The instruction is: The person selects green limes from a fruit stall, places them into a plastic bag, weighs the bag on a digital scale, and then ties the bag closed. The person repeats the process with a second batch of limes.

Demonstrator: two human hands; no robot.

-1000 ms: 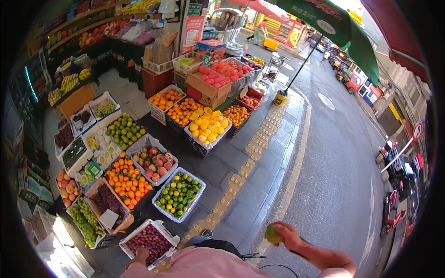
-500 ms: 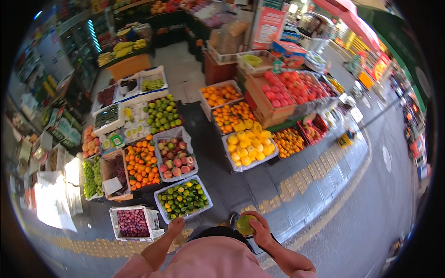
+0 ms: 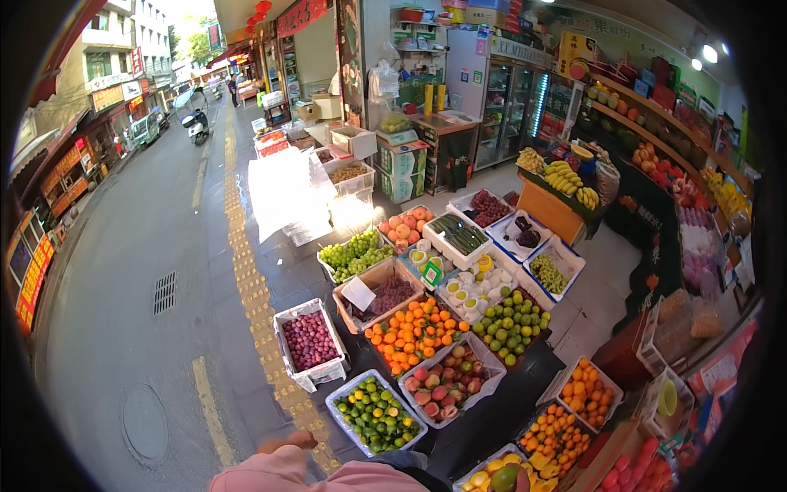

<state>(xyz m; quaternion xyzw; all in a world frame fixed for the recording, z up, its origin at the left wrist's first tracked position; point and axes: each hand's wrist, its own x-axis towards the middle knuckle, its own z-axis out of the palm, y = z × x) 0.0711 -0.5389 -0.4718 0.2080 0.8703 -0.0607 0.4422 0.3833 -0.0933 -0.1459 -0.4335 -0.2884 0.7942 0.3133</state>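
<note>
My right hand point(image 3: 522, 483) is at the bottom edge, closed on a round green fruit point(image 3: 507, 477), and most of the hand is cut off. Below the pair lies a crate of yellow fruit point(image 3: 479, 478). My left hand point(image 3: 302, 440) hangs at my side over the pavement, fingers curled in, nothing visible in it. Nearest to it stands a lined basket of green and yellowish citrus point(image 3: 377, 412), apart from the hand. Behind that basket are a white crate of purple-red plums or grapes point(image 3: 310, 339), orange mandarins point(image 3: 414, 334) and a crate of peaches point(image 3: 447, 381).
Green grapes point(image 3: 354, 255), limes point(image 3: 510, 326) and bananas point(image 3: 567, 180) fill further crates. At right, orange citrus point(image 3: 587, 394) stands beside boxed red fruit point(image 3: 639, 473). Yellow tactile paving point(image 3: 262, 328) runs along the road at left, where a scooter point(image 3: 195, 127) stands further off.
My view has swung left, bringing the street and shop front in. The green fruit stays in my right hand, now at the bottom edge. My left hand is farther from the citrus basket.
</note>
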